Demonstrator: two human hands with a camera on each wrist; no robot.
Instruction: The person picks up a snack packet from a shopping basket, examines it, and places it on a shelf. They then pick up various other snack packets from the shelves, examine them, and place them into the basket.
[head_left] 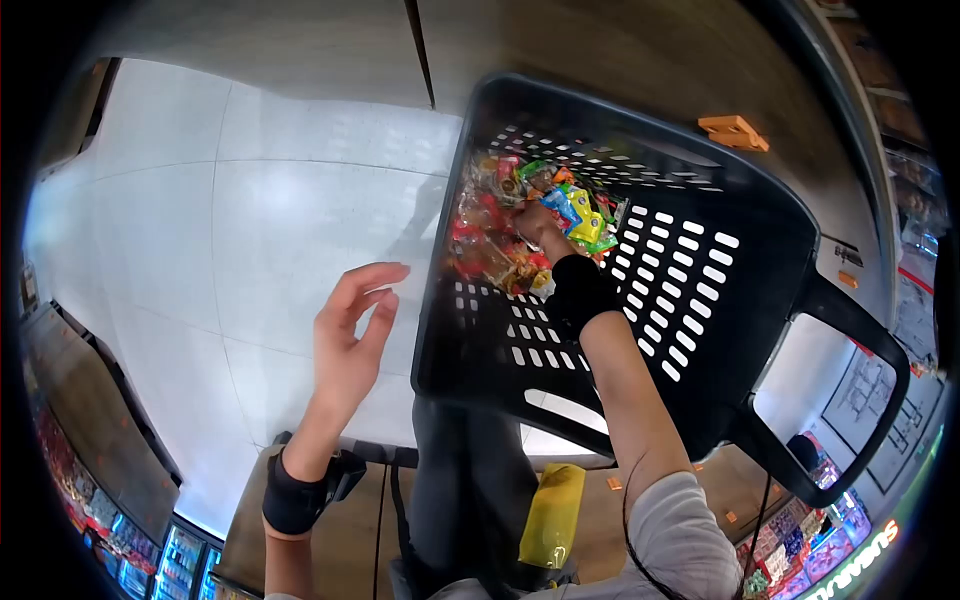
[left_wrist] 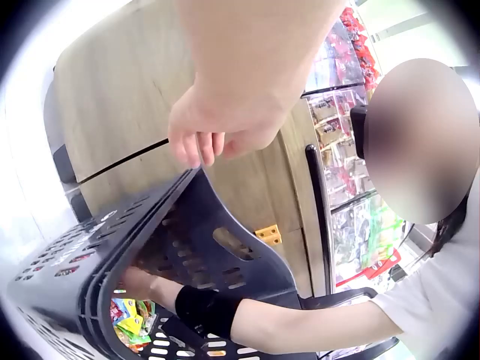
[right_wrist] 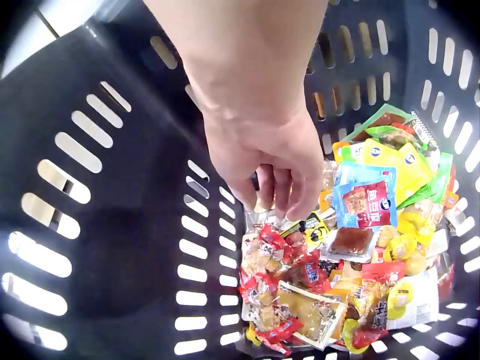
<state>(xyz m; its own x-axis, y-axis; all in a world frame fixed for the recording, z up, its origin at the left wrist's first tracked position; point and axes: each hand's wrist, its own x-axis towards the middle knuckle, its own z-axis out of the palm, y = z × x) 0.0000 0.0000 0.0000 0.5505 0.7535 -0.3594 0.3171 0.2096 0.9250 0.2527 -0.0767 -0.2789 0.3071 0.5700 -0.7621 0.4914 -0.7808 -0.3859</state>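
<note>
Inside a black slotted basket [head_left: 760, 200] [left_wrist: 172, 199] [right_wrist: 112, 247] lies a pile of small wrapped snack packets [head_left: 590, 215] [left_wrist: 133, 322] [right_wrist: 352, 247], red, yellow, blue and clear. My right hand [head_left: 540, 225] [left_wrist: 139, 283] [right_wrist: 266, 150] reaches down into it, thumb and bent fingers pinching a clear packet [right_wrist: 262, 219] at the pile's edge; the pinch is partly hidden by the fingers. Outside the basket's left rim, my left hand [head_left: 352, 325] [left_wrist: 225, 124] hangs in the air with loosely bent fingers, holding nothing.
A yellow package [head_left: 552, 515] lies near my lap. The basket's handle [head_left: 890, 400] stands out at the right. Wooden cabinets [head_left: 100, 410] [left_wrist: 124, 90] and shelves of goods [left_wrist: 341, 142] surround the pale tiled floor [head_left: 270, 200]. Another orange piece [head_left: 733, 132] sits beyond the basket.
</note>
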